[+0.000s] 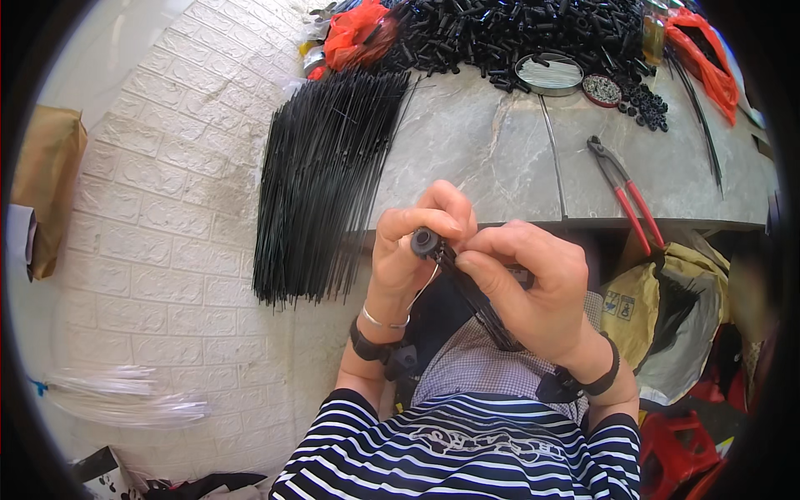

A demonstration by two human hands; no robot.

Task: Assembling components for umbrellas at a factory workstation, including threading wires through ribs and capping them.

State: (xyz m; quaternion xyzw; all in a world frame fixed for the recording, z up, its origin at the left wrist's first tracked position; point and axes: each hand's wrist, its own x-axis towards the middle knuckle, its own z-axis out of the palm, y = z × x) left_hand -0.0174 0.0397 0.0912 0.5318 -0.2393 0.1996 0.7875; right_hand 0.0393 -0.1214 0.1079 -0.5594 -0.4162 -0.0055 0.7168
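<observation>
My left hand (pixel 398 250) is closed round a small black round hub (pixel 426 242) with a hole in its end, held up in front of my lap. Thin dark rods (pixel 483 312) run from the hub down toward my lap in a narrow bundle. A fine light-coloured wire (pixel 428 287) hangs below it. With thumb and forefinger pinched together, my right hand (pixel 533 275) is right beside the hub, by the tops of the rods. What sits between its fingertips is too small to make out.
A thick sheaf of black rods (pixel 325 183) overhangs the grey table's (pixel 475 142) left side. Black tubular parts (pixel 500 33) are heaped at the back, near a round tin of pins (pixel 549 75) and a small dish (pixel 602 90). Red-handled pliers (pixel 627 196) lie right; below is an open sack (pixel 679 317).
</observation>
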